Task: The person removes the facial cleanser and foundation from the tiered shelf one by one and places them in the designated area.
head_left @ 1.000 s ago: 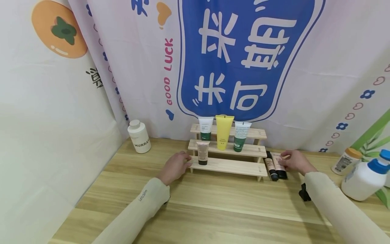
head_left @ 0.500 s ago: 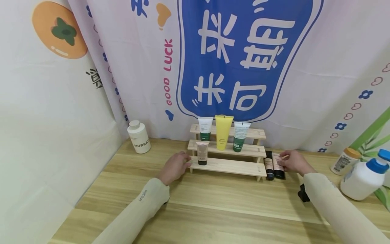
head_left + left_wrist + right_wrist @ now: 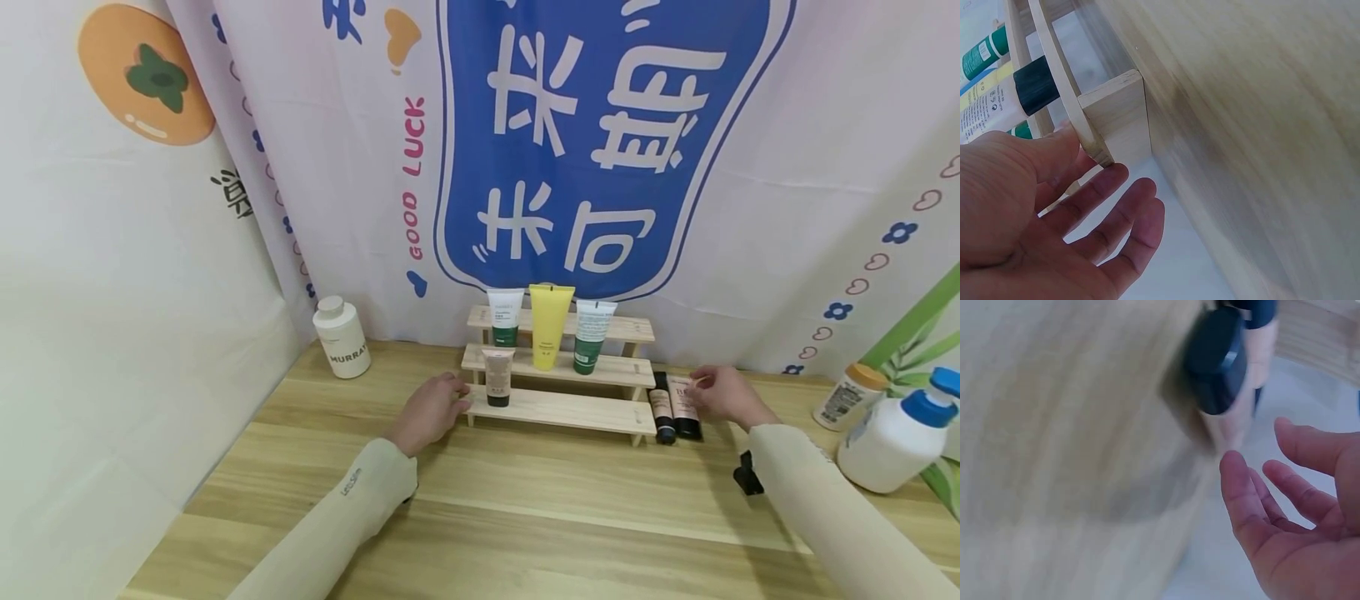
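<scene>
A three-tier wooden display stand (image 3: 570, 412) stands against the back cloth. My left hand (image 3: 429, 414) holds the left end of its lowest shelf, thumb over the board and index fingertip at its edge in the left wrist view. A small pinkish tube with a black cap (image 3: 498, 377) stands on that shelf. Above it are a white-and-green tube (image 3: 506, 317), a yellow tube (image 3: 550, 327) and another white-and-green tube (image 3: 592, 336). Right of the stand, a slim black-capped tube (image 3: 662, 408) and a BB cream tube (image 3: 682, 402) lie side by side. My right hand (image 3: 727, 395) is at the BB cream, thumb and fingers spread apart.
A white bottle (image 3: 342, 337) stands at the back left of the wooden table (image 3: 525, 517). At right are an orange-capped bottle (image 3: 851, 397) and a white bottle with a blue pump top (image 3: 892, 442). A printed cloth (image 3: 360, 208) hangs behind.
The two lying tubes have shifted slightly left and straightened beside the stand. My right hand has since drawn back a little from the BB cream. My left hand stays in place.
</scene>
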Demonstrator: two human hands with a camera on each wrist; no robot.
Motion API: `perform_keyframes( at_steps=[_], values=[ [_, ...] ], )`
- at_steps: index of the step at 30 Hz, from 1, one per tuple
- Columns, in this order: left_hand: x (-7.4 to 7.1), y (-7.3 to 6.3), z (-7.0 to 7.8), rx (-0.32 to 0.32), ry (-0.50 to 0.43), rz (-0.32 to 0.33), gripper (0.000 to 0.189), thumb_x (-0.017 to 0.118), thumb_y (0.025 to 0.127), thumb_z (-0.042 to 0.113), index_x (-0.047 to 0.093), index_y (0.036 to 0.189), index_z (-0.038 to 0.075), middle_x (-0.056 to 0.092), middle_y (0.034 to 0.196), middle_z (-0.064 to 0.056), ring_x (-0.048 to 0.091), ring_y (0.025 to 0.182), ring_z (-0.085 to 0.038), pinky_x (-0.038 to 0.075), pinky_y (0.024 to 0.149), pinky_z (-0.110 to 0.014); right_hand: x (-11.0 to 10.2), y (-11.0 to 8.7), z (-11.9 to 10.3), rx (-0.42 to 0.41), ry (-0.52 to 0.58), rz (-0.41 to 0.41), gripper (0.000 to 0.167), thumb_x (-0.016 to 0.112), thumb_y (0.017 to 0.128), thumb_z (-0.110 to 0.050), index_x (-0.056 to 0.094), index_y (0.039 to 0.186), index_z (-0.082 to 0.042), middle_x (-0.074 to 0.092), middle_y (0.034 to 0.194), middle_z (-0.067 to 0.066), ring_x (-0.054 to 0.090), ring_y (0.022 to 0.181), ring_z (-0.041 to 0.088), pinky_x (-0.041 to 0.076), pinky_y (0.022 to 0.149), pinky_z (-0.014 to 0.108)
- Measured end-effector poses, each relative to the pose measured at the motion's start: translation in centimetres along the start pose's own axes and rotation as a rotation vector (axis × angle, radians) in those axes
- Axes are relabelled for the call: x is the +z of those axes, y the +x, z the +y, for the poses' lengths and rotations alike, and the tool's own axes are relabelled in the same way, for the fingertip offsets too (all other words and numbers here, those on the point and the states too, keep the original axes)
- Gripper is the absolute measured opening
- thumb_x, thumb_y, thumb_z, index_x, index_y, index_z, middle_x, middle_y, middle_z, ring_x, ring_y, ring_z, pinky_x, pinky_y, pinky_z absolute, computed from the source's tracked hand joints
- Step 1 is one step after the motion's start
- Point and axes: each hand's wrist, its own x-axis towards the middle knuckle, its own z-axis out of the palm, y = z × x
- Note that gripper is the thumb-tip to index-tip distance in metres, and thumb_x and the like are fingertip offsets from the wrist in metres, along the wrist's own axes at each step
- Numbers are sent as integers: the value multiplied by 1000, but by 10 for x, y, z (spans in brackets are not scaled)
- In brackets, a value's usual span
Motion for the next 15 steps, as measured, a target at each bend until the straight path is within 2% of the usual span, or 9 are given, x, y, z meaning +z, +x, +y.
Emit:
perform_keyframes(
  at_steps=[4, 8, 11, 15],
  values=[
    [-1, 1, 0, 1, 5, -1, 22, 65, 91, 18, 67, 108, 5, 61, 101, -6, 58, 95, -23, 48, 86, -39, -10, -4, -13, -62, -9, 66, 44, 60, 93, -17, 48, 123, 14, 55, 108, 30, 59, 89, 35, 53, 68, 38],
    [-1, 1, 0, -3, 8, -6, 22, 64, 92, 18, 67, 109, 5, 61, 102, -6, 58, 95, -24, 48, 86, -39, -15, -8, -28, -151, -17, 188, 41, 58, 95, -19, 51, 122, 11, 56, 109, 29, 57, 93, 37, 52, 72, 44],
    [-1, 0, 0, 1, 13, -6, 22, 64, 92, 18, 67, 109, 4, 61, 102, -7, 58, 95, -24, 48, 86, -39, -17, -13, -44, -217, -16, 279, 38, 56, 97, -21, 53, 121, 7, 57, 109, 24, 56, 95, 35, 51, 76, 48],
    [-1, -1, 0, 11, 13, 3, 21, 65, 91, 17, 67, 108, 4, 61, 101, -7, 58, 94, -24, 48, 85, -40, -16, -23, -70, -331, -13, 376, 31, 58, 95, -19, 58, 118, 3, 59, 107, 18, 57, 91, 29, 51, 75, 42]
  ],
)
